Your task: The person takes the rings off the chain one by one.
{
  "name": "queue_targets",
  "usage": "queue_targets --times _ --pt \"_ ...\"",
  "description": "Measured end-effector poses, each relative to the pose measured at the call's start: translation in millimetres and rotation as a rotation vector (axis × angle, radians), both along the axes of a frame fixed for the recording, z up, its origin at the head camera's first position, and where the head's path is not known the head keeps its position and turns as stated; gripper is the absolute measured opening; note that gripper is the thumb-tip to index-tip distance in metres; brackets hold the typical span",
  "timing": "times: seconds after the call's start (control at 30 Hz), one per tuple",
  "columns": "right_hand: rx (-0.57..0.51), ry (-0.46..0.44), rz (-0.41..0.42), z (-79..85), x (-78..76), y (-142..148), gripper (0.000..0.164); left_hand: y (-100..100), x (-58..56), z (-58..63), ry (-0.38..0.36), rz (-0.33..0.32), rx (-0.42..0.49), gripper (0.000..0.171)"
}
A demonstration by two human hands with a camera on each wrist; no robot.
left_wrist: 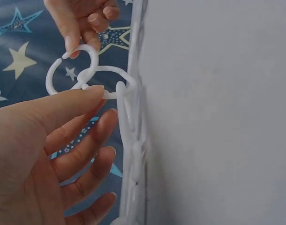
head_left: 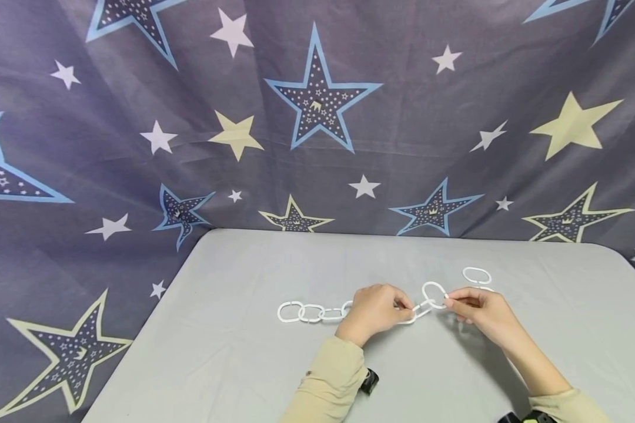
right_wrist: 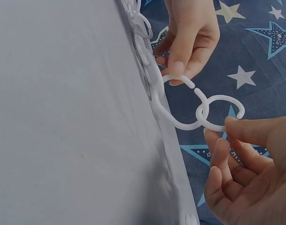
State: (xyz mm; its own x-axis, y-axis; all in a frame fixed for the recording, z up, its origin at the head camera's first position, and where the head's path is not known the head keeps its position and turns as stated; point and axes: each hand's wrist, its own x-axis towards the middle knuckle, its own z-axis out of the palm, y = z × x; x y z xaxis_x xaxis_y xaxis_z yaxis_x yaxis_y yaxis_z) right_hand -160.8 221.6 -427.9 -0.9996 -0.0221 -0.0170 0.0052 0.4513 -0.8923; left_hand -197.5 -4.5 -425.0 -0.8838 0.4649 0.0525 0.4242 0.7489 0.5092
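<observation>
A chain of white C-shaped plastic links (head_left: 278, 311) runs along the table from the left and passes behind my left hand (head_left: 377, 308). Thumb and fingers of that hand pinch a link near the chain's right end (right_wrist: 182, 126). My right hand (head_left: 484, 311) pinches the end link (right_wrist: 227, 97) between thumb and finger, close to the gap in its ring. The end link is hooked through its neighbour and is held up off the table. Part of the chain is hidden by the left hand in the head view.
A loose white link (head_left: 477, 268) lies beyond my right hand, with another white piece (head_left: 485, 288) partly hidden behind that hand. The light grey table (head_left: 190, 352) ends at a dark curtain with stars (head_left: 317, 170). A black strap device (head_left: 369, 380) sits on the left wrist.
</observation>
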Motion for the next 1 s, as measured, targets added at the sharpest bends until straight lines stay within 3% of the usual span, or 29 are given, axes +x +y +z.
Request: queue_targets --times 0.2,0.63,1.0 --pt "0.022 -0.001 -0.005 2.7 0.2 0 0.032 -2 -1.2 5.0 -0.001 0.006 0.022 0.006" --pt "0.105 0.096 -0.010 10.5 -2.7 -9 0.024 -1 -2.0 6.5 0.031 0.023 0.062 0.006" --pt "0.270 0.177 -0.002 19.4 -4.5 -14 0.018 -1 -2.2 7.0 0.094 0.054 0.092 0.006"
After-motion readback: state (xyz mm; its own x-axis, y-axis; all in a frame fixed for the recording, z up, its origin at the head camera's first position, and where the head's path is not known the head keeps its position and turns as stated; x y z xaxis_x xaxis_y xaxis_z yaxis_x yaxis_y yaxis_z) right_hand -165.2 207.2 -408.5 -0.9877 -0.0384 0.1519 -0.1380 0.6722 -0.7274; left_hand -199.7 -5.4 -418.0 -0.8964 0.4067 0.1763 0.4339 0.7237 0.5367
